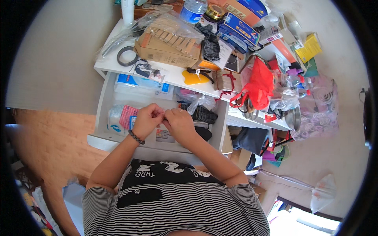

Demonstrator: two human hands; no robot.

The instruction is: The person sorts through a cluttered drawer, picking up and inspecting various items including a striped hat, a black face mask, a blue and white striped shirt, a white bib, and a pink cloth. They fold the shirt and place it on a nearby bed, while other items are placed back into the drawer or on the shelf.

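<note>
Over a pulled-out white drawer (122, 98), my left hand (147, 120) and my right hand (178, 122) meet with their fingertips pinched together. Whatever lies between the fingers is too small to make out. A dark bead bracelet (136, 137) circles my left wrist. Below the hands in the drawer lies a small printed card (164, 136). Left of them sits a pink-and-white plastic pack (128, 117), and behind it a blue-and-white plastic package (136, 83). Dark folded fabric (204, 115) and a clear plastic bag (200, 103) fill the drawer's right side.
On the cluttered white cabinet top stand a cardboard box (165, 51) with clear plastic over it, a roll of tape (127, 56), a water bottle (193, 11) and a yellow item (195, 77). A red bag (260, 84) hangs at the right. Wooden floor (55, 137) stretches left.
</note>
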